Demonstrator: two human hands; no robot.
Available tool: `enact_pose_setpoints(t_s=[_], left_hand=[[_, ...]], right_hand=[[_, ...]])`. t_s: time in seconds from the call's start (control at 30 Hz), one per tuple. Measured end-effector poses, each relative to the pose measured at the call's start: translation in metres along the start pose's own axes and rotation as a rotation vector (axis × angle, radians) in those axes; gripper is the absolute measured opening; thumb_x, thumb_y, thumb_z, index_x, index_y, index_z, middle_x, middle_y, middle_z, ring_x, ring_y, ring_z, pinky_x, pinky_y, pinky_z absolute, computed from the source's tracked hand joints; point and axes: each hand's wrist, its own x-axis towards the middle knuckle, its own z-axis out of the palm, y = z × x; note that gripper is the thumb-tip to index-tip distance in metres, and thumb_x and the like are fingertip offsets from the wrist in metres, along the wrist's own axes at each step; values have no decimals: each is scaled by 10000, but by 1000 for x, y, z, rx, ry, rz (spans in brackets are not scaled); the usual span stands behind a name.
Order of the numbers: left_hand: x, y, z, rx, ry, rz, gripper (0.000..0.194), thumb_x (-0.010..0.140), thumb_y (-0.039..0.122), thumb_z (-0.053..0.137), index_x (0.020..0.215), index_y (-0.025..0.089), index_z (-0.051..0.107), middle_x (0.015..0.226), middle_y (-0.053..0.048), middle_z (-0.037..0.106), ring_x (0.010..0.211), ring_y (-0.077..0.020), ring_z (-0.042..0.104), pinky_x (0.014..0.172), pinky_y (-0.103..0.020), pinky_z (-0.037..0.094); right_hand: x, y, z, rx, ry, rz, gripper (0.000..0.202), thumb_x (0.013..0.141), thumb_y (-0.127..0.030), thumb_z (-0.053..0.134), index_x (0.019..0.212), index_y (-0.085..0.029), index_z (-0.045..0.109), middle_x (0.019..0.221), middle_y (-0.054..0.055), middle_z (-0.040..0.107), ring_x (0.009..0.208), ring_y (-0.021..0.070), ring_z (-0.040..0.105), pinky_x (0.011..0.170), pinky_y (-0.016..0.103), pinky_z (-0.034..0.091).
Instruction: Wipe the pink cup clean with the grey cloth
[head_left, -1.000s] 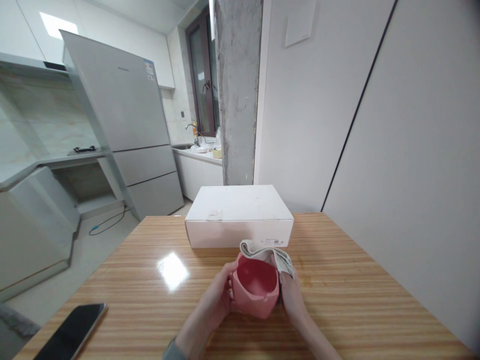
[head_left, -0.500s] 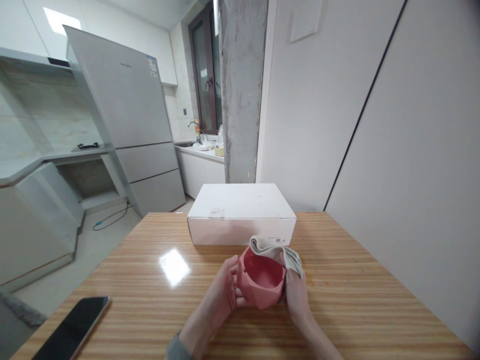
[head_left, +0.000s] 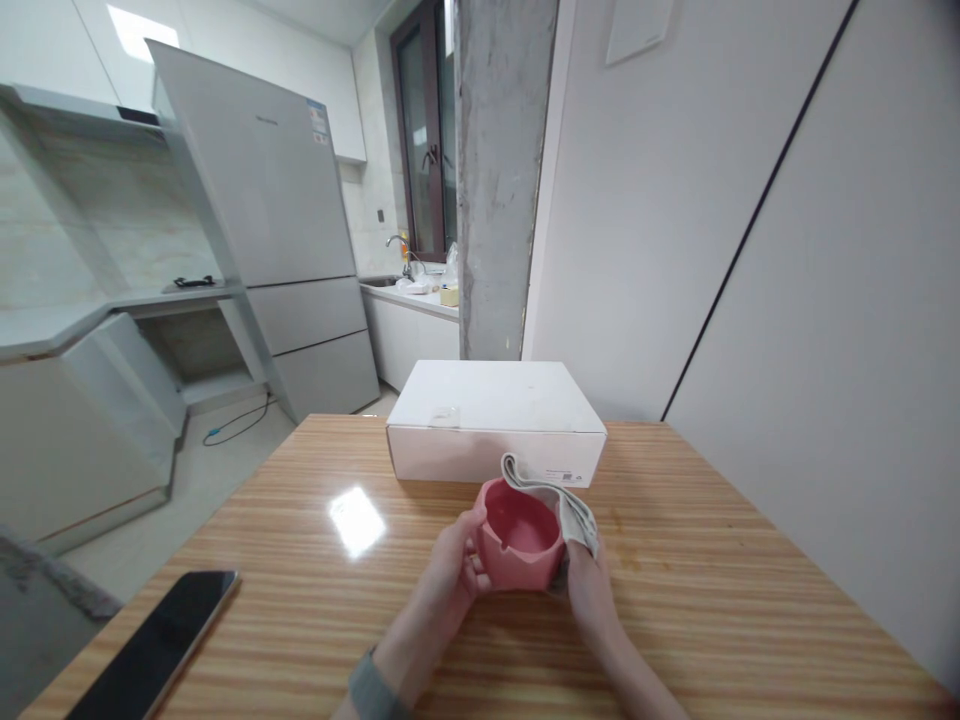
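A pink, faceted ashtray with notches in its rim is held up over the table, its hollow facing me. My left hand is closed around the left side, thumb near the rim and fingers underneath. A folded light-grey cloth drapes over the far and right rim. My right hand grips this cloth and presses it to the ashtray's right side. The cloth hides part of the right fingers.
Behind my hands a white box stands on the wood-grain table. A black phone lies at the left front edge. Farther back are a fridge, a concrete pillar and a sink counter.
The ashtray has turned in my left hand, bringing a rim notch round to the front. The cloth stays in my right hand. The whole view has shifted slightly.
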Motion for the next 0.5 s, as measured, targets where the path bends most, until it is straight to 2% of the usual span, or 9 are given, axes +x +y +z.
enact_pose_setpoints(t_s=[0.1,0.2,0.27,0.4,0.5], left_hand=[[-3,-5,4,-69,-71,53,293,750,369,680,891,113,655,771,-92,729,689,-202,692,678,-314,557],[-6,-5,6,-88,-181,27,322,763,338,671,994,114,653,891,-117,739,813,-235,701,761,-346,550],[-6,-2,6,-61,-212,-20,336,794,384,624,990,114,659,858,-108,739,767,-218,702,736,-328,552],[-7,2,3,22,-236,-124,438,833,519,534,943,118,672,710,-71,719,564,-161,656,573,-271,544],[-5,0,-1,23,-263,-169,401,827,482,577,955,118,681,763,-74,736,583,-155,654,567,-256,541]], right_hand=[[-3,0,1,20,6,-67,356,712,-453,617,941,-210,741,863,69,751,926,282,645,925,419,453],[-2,-2,-1,24,44,-101,341,711,-443,616,919,-204,742,884,80,751,963,289,638,916,414,459],[3,-4,-5,-1,61,-85,325,704,-463,613,839,-201,750,848,85,752,926,296,643,881,418,476],[16,-8,-14,-36,17,-35,329,710,-503,602,755,-216,756,762,68,752,830,290,657,861,429,486],[22,-7,-18,-35,-28,-11,339,709,-508,618,796,-215,764,753,64,758,819,291,662,851,437,494]])
